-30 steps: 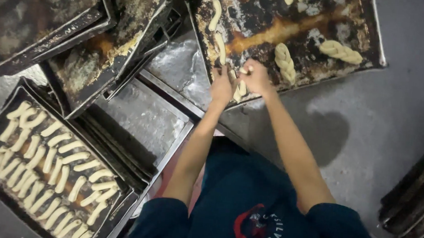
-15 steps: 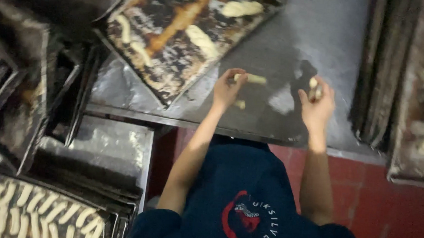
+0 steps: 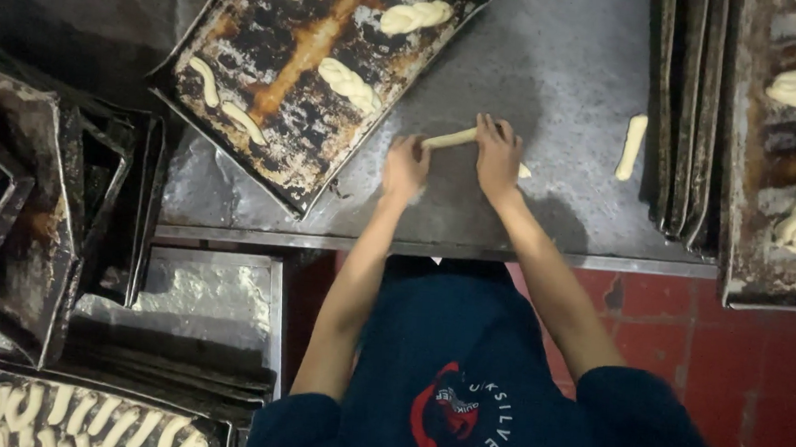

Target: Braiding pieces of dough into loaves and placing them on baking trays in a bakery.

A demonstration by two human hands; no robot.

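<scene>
Here, both your hands rest on a pale rolled strip of dough (image 3: 460,139) lying on the grey metal worktop (image 3: 568,67). Your left hand (image 3: 406,165) sits on the strip's near end with fingers curled over it; your right hand (image 3: 499,154) presses flat on it, fingers (image 3: 496,130) extended. A second short pale dough piece (image 3: 631,146) lies apart to the right, beside a stack of dark trays (image 3: 686,113). To the upper left, a scorched rectangular baking tray (image 3: 276,103) holds braided and plain dough shapes. Another tray (image 3: 750,267) at far right carries braided loaves.
</scene>
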